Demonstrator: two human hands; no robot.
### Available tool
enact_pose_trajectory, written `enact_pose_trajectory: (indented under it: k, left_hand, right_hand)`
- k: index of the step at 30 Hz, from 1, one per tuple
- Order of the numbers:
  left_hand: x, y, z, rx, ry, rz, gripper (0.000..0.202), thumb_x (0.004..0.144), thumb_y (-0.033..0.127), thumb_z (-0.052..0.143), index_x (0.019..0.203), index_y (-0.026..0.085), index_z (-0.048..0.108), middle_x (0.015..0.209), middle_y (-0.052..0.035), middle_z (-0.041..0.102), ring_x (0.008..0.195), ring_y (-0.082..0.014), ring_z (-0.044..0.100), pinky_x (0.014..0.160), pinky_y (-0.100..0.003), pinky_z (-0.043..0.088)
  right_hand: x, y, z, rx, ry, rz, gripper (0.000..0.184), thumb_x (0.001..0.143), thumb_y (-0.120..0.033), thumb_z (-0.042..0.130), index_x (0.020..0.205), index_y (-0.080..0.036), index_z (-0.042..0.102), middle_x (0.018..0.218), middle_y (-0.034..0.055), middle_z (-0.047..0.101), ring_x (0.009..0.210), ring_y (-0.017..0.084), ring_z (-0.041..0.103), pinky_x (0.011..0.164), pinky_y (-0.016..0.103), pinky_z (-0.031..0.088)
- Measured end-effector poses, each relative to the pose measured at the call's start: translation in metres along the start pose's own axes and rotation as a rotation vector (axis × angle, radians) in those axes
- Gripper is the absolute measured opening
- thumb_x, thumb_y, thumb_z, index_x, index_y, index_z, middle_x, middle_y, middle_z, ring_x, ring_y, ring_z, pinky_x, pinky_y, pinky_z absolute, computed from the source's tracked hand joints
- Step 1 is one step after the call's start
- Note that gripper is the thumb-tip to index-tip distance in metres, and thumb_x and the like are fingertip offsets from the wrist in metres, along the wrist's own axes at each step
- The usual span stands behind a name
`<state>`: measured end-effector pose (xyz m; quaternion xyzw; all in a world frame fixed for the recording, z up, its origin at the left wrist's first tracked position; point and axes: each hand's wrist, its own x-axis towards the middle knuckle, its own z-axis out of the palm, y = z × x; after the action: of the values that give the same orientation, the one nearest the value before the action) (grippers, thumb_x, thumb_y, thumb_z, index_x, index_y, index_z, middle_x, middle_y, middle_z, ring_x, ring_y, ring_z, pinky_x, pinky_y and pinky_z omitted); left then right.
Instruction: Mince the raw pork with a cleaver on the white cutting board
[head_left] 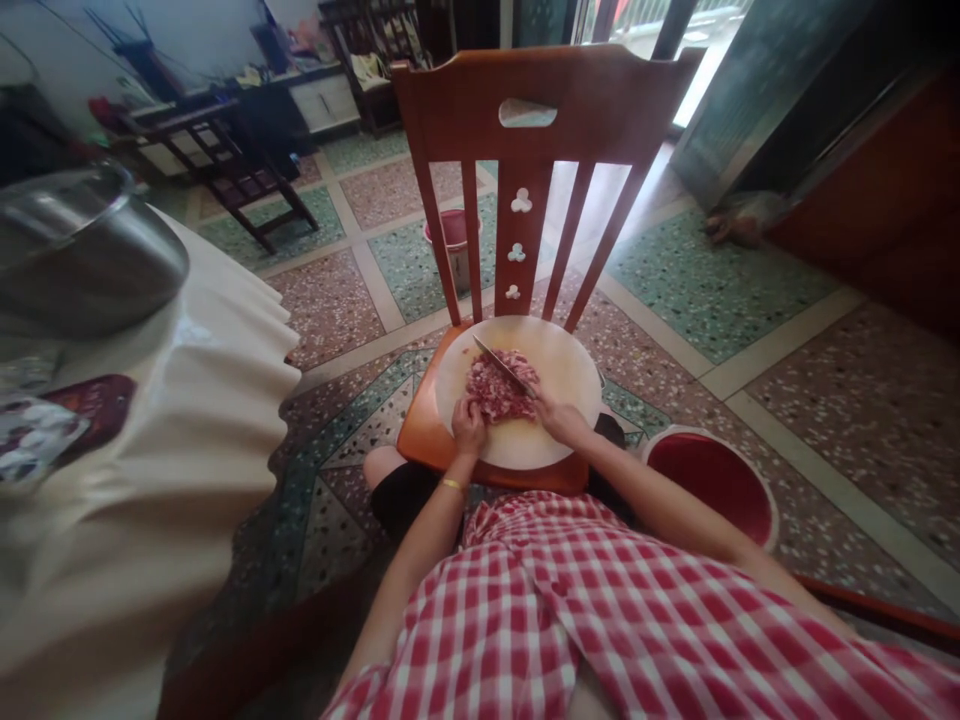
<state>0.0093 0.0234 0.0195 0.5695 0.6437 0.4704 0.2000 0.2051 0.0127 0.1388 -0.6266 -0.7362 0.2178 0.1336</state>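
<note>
A round, pale chopping board [574,375] rests on the seat of a wooden chair [424,430] in front of me. Chopped red meat [491,388] is heaped on the board, left of its middle. My right hand [564,420] is closed round the handle of a kitchen knife [501,364]; its blade lies slantwise across the meat, tip toward the far left. At the near left edge of the heap, my left hand [469,426] has its fingers curled in against the meat. Its fingertips are partly hidden.
To my left, a large metal pot [90,250] stands on a cloth-covered table [187,400]. A red-lined bucket [712,485] is on the floor at my right. Another bucket [457,235] stands behind the chair's slatted back [517,130].
</note>
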Motion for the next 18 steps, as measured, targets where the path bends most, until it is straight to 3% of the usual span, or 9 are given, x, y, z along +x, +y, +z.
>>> enact_pose_trajectory:
  k: [3, 7, 13, 18]
  left_hand:
    - [0.0, 0.001, 0.0, -0.003, -0.011, -0.003, 0.018, 0.085, 0.021, 0.038, 0.085, 0.018, 0.056, 0.084, -0.0056, 0.058, 0.084, -0.0165, 0.055, 0.081, -0.03, 0.044]
    - [0.0, 0.0, 0.001, 0.005, -0.012, 0.022, 0.018, 0.084, 0.02, 0.038, 0.086, 0.018, 0.056, 0.086, -0.0056, 0.058, 0.086, -0.0162, 0.055, 0.083, -0.03, 0.043]
    - [0.0, 0.003, -0.001, 0.0, -0.015, -0.007, 0.018, 0.084, 0.018, 0.038, 0.085, 0.018, 0.055, 0.083, -0.0055, 0.058, 0.083, -0.0162, 0.055, 0.081, -0.029, 0.044]
    - [0.0, 0.005, -0.001, -0.014, -0.023, 0.011, 0.018, 0.085, 0.019, 0.038, 0.085, 0.018, 0.056, 0.084, -0.0051, 0.058, 0.084, -0.0155, 0.055, 0.082, -0.029, 0.043]
  right_hand:
    - [0.001, 0.004, -0.006, 0.027, -0.001, -0.025, 0.043, 0.092, -0.028, 0.036, 0.134, -0.023, 0.042, 0.109, 0.0085, 0.066, 0.087, 0.023, 0.066, 0.077, 0.033, 0.051]
    - [0.0, -0.003, -0.018, 0.135, 0.176, -0.126, 0.045, 0.095, -0.032, 0.029, 0.138, -0.021, 0.035, 0.124, 0.009, 0.057, 0.1, 0.022, 0.061, 0.084, 0.03, 0.048]
    - [-0.004, 0.008, 0.004, 0.025, -0.082, 0.032, 0.043, 0.092, -0.028, 0.037, 0.134, -0.021, 0.041, 0.108, 0.0112, 0.066, 0.086, 0.024, 0.066, 0.077, 0.036, 0.052]
    - [-0.005, -0.001, -0.018, 0.196, 0.154, -0.12, 0.046, 0.094, -0.032, 0.032, 0.139, -0.024, 0.034, 0.125, 0.0074, 0.056, 0.105, 0.024, 0.059, 0.084, 0.034, 0.048]
